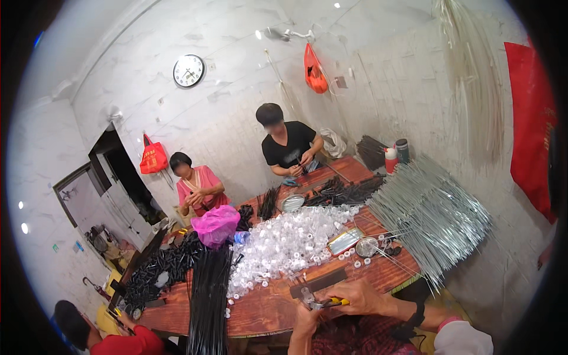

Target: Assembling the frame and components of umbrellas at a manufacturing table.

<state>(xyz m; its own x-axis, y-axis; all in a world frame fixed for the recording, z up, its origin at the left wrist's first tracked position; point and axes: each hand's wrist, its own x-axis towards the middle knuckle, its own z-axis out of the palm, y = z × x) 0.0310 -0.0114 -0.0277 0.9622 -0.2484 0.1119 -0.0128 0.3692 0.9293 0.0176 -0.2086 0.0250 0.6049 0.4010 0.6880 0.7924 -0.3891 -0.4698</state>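
At the table's near edge, my right hand (357,297) is closed around pliers with yellow handles (338,302). The jaws of the pliers point left, toward my left hand (304,324). Its fingers are bent and pressed together close to the jaws; a small pale, see-through piece (307,294) shows just above them, too small to make out. A dark flat bar (318,282) lies on the wooden table (260,316) just beyond both hands. Behind it spreads a large heap of small translucent white plastic caps (284,239).
Long silvery rods (432,213) are stacked at the right, their ends sticking out. Black rods (210,302) and black parts (163,266) lie left, near a pink plastic bag (215,226). A shallow tray (345,241) and round dish (367,247) stand ahead. Three people work around the table.
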